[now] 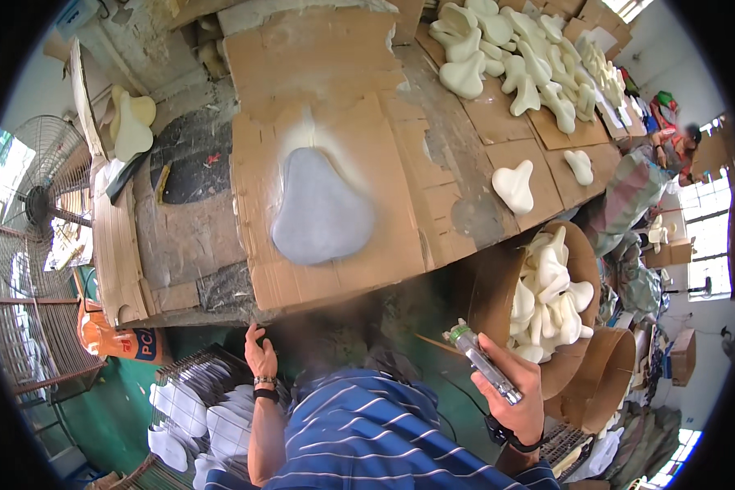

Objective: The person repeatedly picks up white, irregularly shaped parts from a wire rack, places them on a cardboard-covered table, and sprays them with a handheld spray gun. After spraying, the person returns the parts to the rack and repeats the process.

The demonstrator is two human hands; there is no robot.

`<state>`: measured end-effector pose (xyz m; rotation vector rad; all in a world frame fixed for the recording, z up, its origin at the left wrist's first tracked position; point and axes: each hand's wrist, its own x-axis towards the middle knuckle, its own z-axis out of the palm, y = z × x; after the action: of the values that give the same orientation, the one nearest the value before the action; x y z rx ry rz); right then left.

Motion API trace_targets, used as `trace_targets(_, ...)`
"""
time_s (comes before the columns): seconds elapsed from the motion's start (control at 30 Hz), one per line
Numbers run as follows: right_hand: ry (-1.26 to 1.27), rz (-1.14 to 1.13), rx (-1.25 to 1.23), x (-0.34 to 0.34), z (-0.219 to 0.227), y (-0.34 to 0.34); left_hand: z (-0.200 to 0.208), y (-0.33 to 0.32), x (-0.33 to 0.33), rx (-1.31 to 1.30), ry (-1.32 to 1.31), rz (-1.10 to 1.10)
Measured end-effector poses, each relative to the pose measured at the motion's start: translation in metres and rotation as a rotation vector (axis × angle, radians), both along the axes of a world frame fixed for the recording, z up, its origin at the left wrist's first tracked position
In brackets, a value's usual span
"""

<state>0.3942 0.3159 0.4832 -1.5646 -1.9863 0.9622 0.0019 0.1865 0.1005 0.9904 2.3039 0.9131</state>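
A grey-coated, saddle-shaped foam pad (322, 208) lies flat on a cardboard sheet (335, 290) on the workbench, its narrow end pointing away from me. Pale overspray rings it on the cardboard. In my right hand (514, 388) is a silver spray gun with a green tip (486, 363), held below the bench edge and apart from the pad. My left hand (260, 355) is by the bench's front edge, fingers loosely stretched, with nothing visible in it. Whether its fingertips touch the edge I cannot tell.
Cream foam pads (539, 61) are heaped at the back right; two more (513, 186) lie nearer. A cardboard drum (584, 269) of cream pads stands right. Grey pads (229, 420) fill a wire rack at lower left. A large fan (37, 204) stands left.
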Motion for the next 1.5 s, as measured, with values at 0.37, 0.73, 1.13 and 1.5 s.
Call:
trace_targets(0.37, 0.144, 0.322, -0.064, -0.040, -0.008, 0.012, -0.053, -0.057, -0.017, -0.158, -0.010, 0.126)
trace_targets(0.73, 0.112, 0.081, 0.158, -0.050, -0.001, 0.026, -0.059, -0.066, -0.009, -0.142, -0.020, 0.150)
trace_targets(1.13, 0.114, 0.118, 0.144, -0.042, -0.005, 0.036, -0.036, -0.031, -0.009, -0.107, -0.022, 0.085)
trace_targets(1.5, 0.079, 0.106, 0.051, -0.016, 0.006, 0.027, 0.014, 0.104, -0.003, 0.234, 0.059, -0.113)
